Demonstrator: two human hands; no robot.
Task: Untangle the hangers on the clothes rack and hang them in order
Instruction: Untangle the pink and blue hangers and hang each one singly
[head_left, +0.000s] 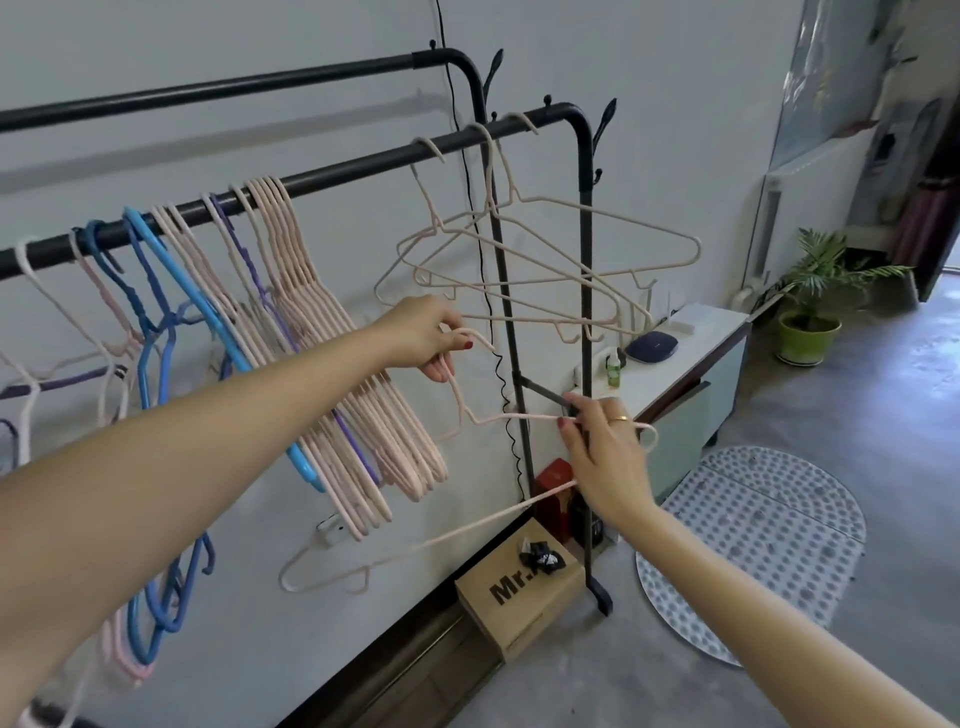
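Note:
A black clothes rack has a front rail (343, 169) running up to the right. A tight row of pink hangers (358, 395) hangs at its middle, with blue hangers (156, 332) and purple ones tangled to the left. Three pink hangers (545, 244) hang spread out near the rail's right end. A loose pink hanger (415, 545) is off the rail, tilted below it. My left hand (431, 338) pinches its hook. My right hand (605, 452) grips its right shoulder.
A cardboard box (514, 597) and a red box (553, 493) sit by the rack's right post (587, 364). A low white cabinet (685, 364) stands behind it, a dotted mat (753, 545) on the floor, and a potted plant (810, 306) farther right.

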